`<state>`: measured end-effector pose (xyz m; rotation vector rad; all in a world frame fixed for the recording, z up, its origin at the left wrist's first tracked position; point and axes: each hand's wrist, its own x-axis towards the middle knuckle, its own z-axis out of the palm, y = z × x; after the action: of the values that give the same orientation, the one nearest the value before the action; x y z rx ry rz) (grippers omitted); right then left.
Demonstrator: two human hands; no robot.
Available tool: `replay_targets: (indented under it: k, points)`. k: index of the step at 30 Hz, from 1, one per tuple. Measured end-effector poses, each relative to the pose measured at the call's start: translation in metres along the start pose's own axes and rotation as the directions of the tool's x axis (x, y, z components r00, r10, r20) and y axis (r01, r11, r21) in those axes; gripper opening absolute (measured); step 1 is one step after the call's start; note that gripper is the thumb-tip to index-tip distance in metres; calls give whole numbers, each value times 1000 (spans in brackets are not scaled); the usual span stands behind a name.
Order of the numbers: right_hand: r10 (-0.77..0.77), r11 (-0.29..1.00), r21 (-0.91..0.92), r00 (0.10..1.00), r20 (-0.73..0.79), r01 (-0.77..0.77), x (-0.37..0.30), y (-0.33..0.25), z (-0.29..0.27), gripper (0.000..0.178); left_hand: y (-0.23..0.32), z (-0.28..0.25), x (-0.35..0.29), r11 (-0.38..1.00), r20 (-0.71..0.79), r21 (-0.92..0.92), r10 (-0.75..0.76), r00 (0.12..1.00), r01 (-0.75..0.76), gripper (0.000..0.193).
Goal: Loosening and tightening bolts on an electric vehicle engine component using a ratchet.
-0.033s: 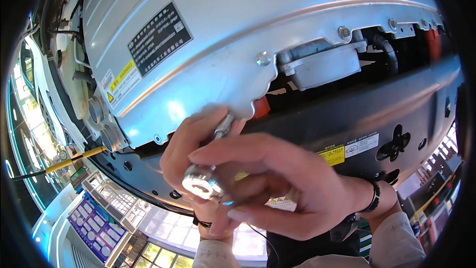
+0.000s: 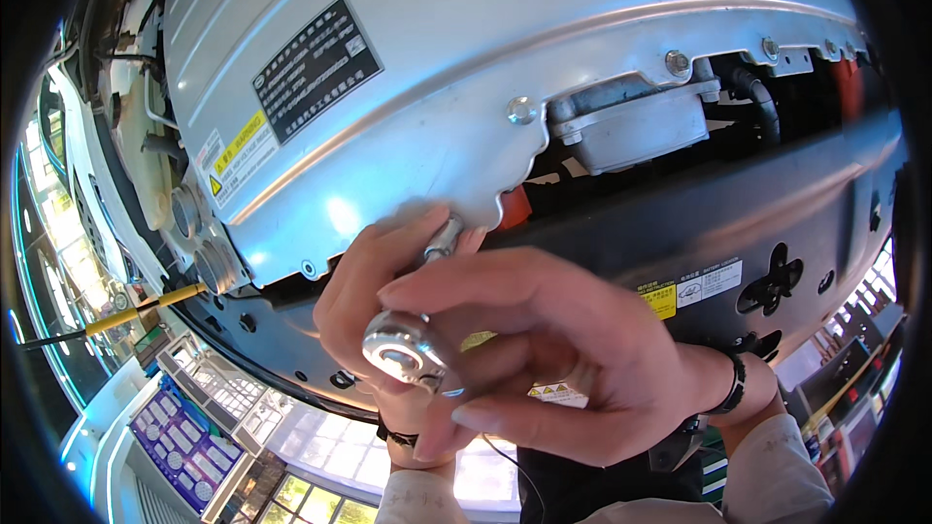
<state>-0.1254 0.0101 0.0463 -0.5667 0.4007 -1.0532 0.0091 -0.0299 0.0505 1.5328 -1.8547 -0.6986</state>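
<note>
A silver ratchet wrench (image 2: pixel 396 351) points its round head toward me, just below the flange of a large silver metal casing (image 2: pixel 427 160). My right hand (image 2: pixel 582 359) is curled about the ratchet, index finger and thumb on either side of its head. The handle is mostly hidden by the fingers. Behind it, my left hand (image 2: pixel 351 293) closes around a slim metal socket extension (image 2: pixel 444 236) at the flange's lower edge. Its lower fingers are covered by the ratchet and my right hand. Whether the extension sits on a bolt cannot be seen.
Bolts line the flange, one round-headed bolt (image 2: pixel 521 111) near my hands. A dark panel (image 2: pixel 718 223) curves below, beside a finned grey box (image 2: pixel 636 126) and an orange part (image 2: pixel 515 206). A yellow-and-black rod (image 2: pixel 146 313) reaches in from the left.
The ratchet head and my right hand have shifted slightly to the right, and the head faces a little differently. My left hand stays at the flange.
</note>
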Motion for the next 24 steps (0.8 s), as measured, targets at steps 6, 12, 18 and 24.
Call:
replay_targets:
  k: [6,12,18,24]
  points:
    - [-61,998,-27,997,-52,60,-1,1,7,63,-21,4,3,898,-137,-277,315,939,-342,33]
    - [-24,957,-282,943,-333,-75,0,-3,48,55,-43,15,-13,838,10,-543,55,998,-41,28]
    - [-61,343,-852,896,-440,-395,12,-29,78,49,-41,14,-7,965,-185,-141,195,963,-223,21]
    - [37,-583,-800,979,-202,-143,40,-64,97,40,-37,8,-3,969,-173,-161,161,972,-189,23]
